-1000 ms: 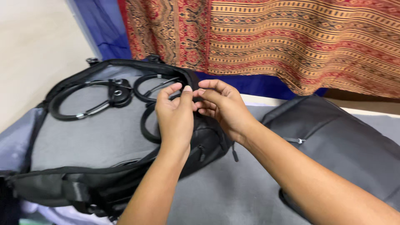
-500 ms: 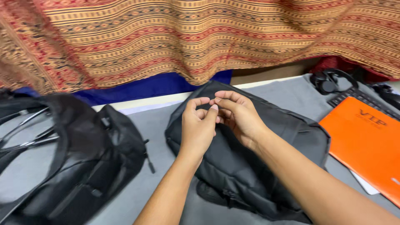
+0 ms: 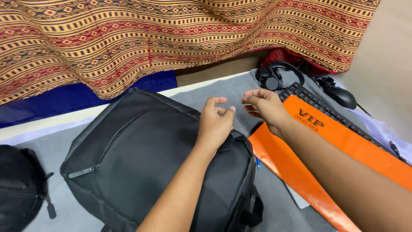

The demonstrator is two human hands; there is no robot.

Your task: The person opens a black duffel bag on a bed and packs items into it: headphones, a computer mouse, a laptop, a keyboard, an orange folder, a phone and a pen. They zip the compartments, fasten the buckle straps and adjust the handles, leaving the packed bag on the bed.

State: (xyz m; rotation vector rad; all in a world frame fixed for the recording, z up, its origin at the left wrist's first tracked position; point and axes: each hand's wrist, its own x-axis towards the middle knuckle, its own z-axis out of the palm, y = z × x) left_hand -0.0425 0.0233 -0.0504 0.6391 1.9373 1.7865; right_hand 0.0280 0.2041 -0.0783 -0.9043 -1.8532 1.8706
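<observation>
Left hand (image 3: 216, 124) and right hand (image 3: 266, 105), both loosely open and empty, above black backpack (image 3: 141, 159) beside orange folder (image 3: 326, 150).

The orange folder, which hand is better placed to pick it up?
Probably the right hand: it hovers over the top end of the orange folder, beside the keyboard. The left hand is over the black backpack, farther from the folder.

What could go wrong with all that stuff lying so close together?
The right hand hovers by the keyboard and could bump its keys. The orange folder lies on the keyboard and against the black backpack, so tugging the backpack might slide it. The left hand, above the backpack, holds nothing in its grip.
</observation>
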